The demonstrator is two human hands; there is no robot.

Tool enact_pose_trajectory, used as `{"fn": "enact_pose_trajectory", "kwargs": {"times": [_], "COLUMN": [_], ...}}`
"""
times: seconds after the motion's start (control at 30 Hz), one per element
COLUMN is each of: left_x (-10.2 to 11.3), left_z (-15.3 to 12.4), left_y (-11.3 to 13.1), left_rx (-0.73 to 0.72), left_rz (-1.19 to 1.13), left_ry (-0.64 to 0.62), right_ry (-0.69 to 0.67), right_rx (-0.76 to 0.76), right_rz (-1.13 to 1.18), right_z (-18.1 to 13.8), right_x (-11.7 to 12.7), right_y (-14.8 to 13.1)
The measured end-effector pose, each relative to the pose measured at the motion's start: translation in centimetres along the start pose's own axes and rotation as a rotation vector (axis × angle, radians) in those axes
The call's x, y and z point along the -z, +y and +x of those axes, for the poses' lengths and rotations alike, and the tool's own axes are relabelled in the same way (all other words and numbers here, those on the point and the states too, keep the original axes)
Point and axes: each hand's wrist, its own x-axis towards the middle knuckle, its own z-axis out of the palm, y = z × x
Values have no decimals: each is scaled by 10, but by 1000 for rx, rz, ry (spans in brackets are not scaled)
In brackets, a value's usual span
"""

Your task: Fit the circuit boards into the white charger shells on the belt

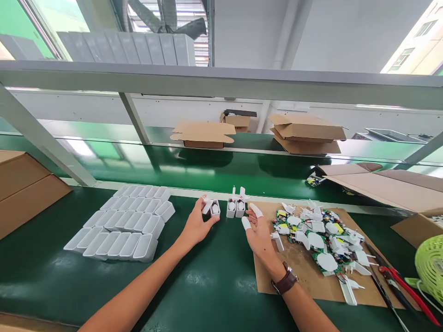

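Note:
My left hand (196, 225) grips a small white plastic housing (215, 210) between thumb and fingers, with electronic parts and a white piece showing at its open top. To the right of it, two more filled white housings (236, 209) stand side by side, white prongs sticking up from them. My right hand (258, 230) is open just beside these two, its thumb and index finger apart and capped with white finger covers. Right of that hand, a pile of green circuit boards with white plastic parts (316, 240) lies on a cardboard sheet (290, 281).
Rows of white housings (121, 221) stand at the left. Pliers with red handles (398, 281), dark tweezers (384, 288) and a lime-green fan (431, 263) are at the right. Cardboard boxes (27, 184) flank the bench. A metal beam (221, 83) crosses above it.

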Motion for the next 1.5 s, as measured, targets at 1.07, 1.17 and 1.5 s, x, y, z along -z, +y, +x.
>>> {"fn": "enact_pose_trajectory", "kwargs": {"times": [1.07,1.17,1.5], "left_x": [46,41,48], "left_z": [-11,-22,-33], "left_y": [18,15,-3], "left_rx": [-337,-380,-383], "left_rz": [605,515,317], "left_ry": [-408,-392,-337], "right_ry": [-457,-498,-331], "right_rx": [429,401,106], "right_rz": [-1184,-1198,-537], "right_z": [2,1,10], "right_x": [79,98,75], "right_y": [-58,-50,-78]}}
